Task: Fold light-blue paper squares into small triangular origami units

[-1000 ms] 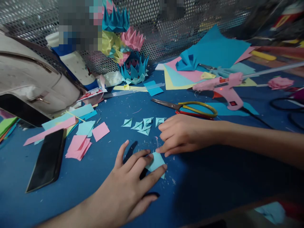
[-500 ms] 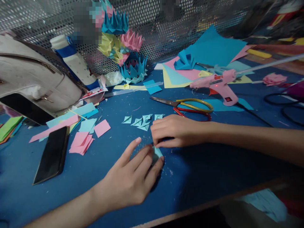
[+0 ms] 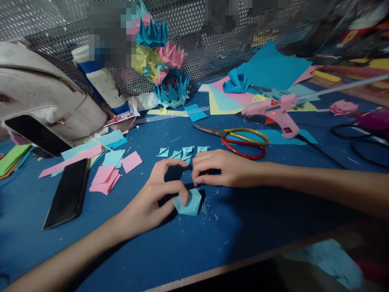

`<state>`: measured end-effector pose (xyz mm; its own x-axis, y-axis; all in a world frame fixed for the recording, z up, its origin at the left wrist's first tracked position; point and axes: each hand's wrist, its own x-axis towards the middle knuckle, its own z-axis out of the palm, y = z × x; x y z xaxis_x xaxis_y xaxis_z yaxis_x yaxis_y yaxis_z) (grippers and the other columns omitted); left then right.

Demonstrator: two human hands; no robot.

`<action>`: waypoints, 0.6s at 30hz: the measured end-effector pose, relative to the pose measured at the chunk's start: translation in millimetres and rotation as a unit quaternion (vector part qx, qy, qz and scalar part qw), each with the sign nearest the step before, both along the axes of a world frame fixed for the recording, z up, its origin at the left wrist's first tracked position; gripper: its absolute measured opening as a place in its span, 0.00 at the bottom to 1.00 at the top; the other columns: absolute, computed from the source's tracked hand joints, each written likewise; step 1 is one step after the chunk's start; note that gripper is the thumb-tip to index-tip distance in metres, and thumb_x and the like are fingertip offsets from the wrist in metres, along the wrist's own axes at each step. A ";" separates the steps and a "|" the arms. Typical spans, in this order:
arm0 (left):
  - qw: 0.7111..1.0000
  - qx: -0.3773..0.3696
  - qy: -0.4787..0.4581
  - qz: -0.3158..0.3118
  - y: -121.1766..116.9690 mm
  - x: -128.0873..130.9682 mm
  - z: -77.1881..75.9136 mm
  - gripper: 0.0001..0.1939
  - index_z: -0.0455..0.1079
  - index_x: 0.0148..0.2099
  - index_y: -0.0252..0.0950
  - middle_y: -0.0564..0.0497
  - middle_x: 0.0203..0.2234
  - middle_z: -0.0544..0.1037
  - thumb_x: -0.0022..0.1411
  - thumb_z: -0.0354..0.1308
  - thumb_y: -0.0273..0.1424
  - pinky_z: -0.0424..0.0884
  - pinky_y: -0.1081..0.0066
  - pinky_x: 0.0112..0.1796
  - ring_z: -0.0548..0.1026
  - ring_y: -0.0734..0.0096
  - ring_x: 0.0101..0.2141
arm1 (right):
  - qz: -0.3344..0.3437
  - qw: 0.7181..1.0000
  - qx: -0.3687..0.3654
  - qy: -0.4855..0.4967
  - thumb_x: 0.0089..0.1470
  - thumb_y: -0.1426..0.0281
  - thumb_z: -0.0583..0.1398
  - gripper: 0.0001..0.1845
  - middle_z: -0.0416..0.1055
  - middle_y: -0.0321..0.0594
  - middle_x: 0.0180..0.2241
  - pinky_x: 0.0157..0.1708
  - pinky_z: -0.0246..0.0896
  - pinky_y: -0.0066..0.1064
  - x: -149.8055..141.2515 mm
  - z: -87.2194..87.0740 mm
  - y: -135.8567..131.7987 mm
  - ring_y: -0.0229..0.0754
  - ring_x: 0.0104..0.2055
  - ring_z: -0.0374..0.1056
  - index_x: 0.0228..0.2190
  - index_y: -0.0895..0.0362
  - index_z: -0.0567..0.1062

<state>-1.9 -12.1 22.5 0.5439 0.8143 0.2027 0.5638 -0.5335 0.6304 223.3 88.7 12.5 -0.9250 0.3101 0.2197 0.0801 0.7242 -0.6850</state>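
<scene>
My left hand [image 3: 159,188] is closed on a light blue folded paper [image 3: 194,205], one bent fingertip pressing on its top and another finger at its left edge. A further finger of that hand arches toward the small folded pieces. My right hand [image 3: 214,167] rests just above the folded paper with its fingers curled together and tips down. Whatever is between those tips, if anything, is hidden. Several small light blue folded paper pieces [image 3: 163,152] lie beyond both hands, some partly covered by them.
Scissors [image 3: 243,142] and a pink glue gun [image 3: 281,113] lie beyond my right hand. Left are pink paper squares [image 3: 105,178], a phone [image 3: 67,192] and a pale bag [image 3: 51,97]. Paper flowers [image 3: 172,87] stand at the back by a perforated metal panel [image 3: 197,40].
My left hand has shifted left and changed its grip, drawing the folded paper left and down, so more of it shows. My right hand has barely moved. The camera view has shifted slightly.
</scene>
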 end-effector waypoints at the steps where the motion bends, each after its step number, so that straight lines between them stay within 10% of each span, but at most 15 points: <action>1: 1.000 -0.017 0.002 -0.003 1.3 -0.7 -0.6 0.13 0.71 0.34 0.38 0.47 0.58 0.62 0.66 0.49 0.19 0.62 0.54 0.59 0.60 0.60 0.61 | 0.001 1.000 -0.001 -0.002 0.65 0.66 0.57 0.13 0.71 0.37 0.31 0.38 0.54 0.28 -0.6 -0.5 -2.3 0.38 0.37 0.64 0.32 0.58 0.77; 6: 1.000 -0.024 0.013 -0.014 5.7 -3.1 -5.7 0.16 0.72 0.39 0.38 0.46 0.58 0.62 0.66 0.46 0.18 0.61 0.51 0.59 0.59 0.59 0.62 | -0.034 0.999 0.014 -0.032 0.59 0.69 0.61 0.05 0.70 0.35 0.29 0.34 0.52 0.28 -2.2 -3.7 -12.6 0.37 0.35 0.63 0.32 0.57 0.76; 13: 0.952 0.266 0.143 -0.038 -17.5 -7.0 -18.1 0.19 0.71 0.55 0.35 0.46 0.50 0.75 0.70 0.45 0.19 0.60 0.55 0.57 0.70 0.62 0.51 | -0.065 0.993 0.075 -0.059 0.58 0.71 0.60 0.07 0.67 0.34 0.27 0.33 0.50 0.28 -0.5 -4.2 -13.6 0.37 0.33 0.60 0.28 0.58 0.71; 18: 0.936 0.268 0.217 -0.077 -34.8 -1.2 -22.0 0.20 0.66 0.63 0.31 0.46 0.56 0.73 0.72 0.46 0.26 0.55 0.57 0.62 0.69 0.61 0.56 | -0.087 0.989 0.103 -0.062 0.59 0.70 0.60 0.06 0.68 0.35 0.30 0.35 0.51 0.29 0.5 -6.6 -15.9 0.37 0.35 0.61 0.30 0.57 0.70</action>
<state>-3.1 -46.9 0.4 0.7722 0.5638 0.2929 0.5947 -0.8037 -0.0209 223.8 72.8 5.9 -0.8855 0.4268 0.1835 0.2893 0.8156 -0.5011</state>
